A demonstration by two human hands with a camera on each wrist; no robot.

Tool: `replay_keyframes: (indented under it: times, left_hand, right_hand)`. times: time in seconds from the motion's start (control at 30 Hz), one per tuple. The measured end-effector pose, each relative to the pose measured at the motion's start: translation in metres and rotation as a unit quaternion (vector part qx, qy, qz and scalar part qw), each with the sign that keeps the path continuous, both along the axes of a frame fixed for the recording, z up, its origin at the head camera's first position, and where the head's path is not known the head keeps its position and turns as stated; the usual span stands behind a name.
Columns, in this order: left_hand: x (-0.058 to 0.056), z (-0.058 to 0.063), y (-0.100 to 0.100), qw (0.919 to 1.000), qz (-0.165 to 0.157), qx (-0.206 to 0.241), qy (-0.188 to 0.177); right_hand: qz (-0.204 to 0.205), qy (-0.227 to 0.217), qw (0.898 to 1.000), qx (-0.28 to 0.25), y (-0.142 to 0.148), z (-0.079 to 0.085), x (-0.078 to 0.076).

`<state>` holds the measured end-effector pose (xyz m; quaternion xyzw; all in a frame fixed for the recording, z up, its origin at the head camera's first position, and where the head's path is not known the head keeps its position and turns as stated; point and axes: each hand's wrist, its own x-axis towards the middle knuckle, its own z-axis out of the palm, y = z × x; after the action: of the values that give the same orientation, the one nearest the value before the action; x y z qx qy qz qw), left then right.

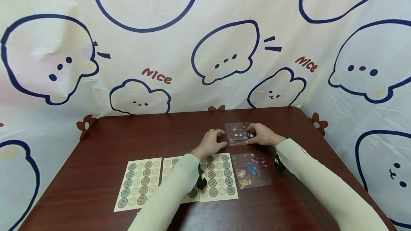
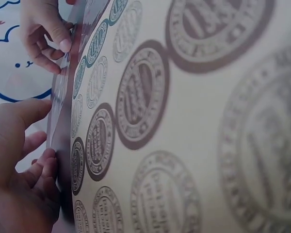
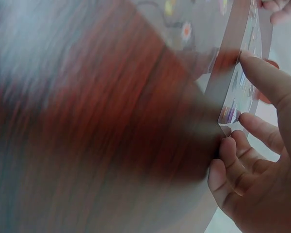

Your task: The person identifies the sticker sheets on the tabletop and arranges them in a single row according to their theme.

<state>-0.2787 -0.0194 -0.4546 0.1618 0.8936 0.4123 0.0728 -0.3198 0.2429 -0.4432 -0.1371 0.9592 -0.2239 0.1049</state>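
Observation:
A clear sticker sheet (image 1: pixel 236 139) with small shiny shapes lies flat near the back of the table. My right hand (image 1: pixel 264 134) is at its right side, thumb and index finger spread apart with their tips on the sheet. In the right wrist view, the thumb (image 3: pixel 264 73) touches the sheet's surface and the other fingers bend loosely by its edge. To the sheet's left, my left hand (image 1: pixel 210 143) hovers with fingers loosely bent and nothing in them. Just in front lies a second clear sheet (image 1: pixel 257 177) with colourful cartoon stickers.
Cream sheets of round label stickers lie in a row at front left, a left one (image 1: pixel 135 195), a middle one (image 1: pixel 167 163) partly under my left sleeve, and a right one (image 1: pixel 221 197). The dark wood table (image 1: pixel 144 134) meets a printed cloth (image 1: pixel 224 95) at its back and sides.

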Motion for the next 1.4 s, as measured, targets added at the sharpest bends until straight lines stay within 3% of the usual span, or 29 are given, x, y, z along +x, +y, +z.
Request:
replay_keyframes:
  times: [0.27, 0.47, 0.63, 0.83, 1.13, 1.4]
  left_hand:
    - [-0.004, 0.000, -0.005, 0.9997, -0.011, 0.017, -0.010]
    - [-0.005, 0.001, -0.004, 0.9997, -0.018, 0.017, -0.002]
    - [-0.006, 0.002, -0.003, 0.9998, -0.005, 0.020, -0.008]
    - [-0.008, 0.006, -0.002, 0.9995, 0.000, 0.028, -0.012]
    - [-0.006, 0.002, -0.002, 0.9998, 0.005, -0.004, -0.021]
    - [-0.004, -0.001, -0.001, 0.9996, 0.015, -0.005, -0.025]
  right_hand:
    - [0.007, -0.002, 1.000, -0.016, -0.018, 0.006, 0.005]
    - [0.006, -0.010, 0.999, -0.044, -0.008, 0.006, -0.003]
    - [0.033, -0.039, 0.998, -0.046, -0.002, 0.003, -0.009]
    - [0.044, -0.042, 0.997, -0.054, -0.001, 0.005, -0.015]
    - [0.038, -0.049, 0.997, -0.035, -0.007, 0.001, -0.011]
    - [0.032, -0.044, 0.998, -0.034, -0.014, -0.002, -0.006]
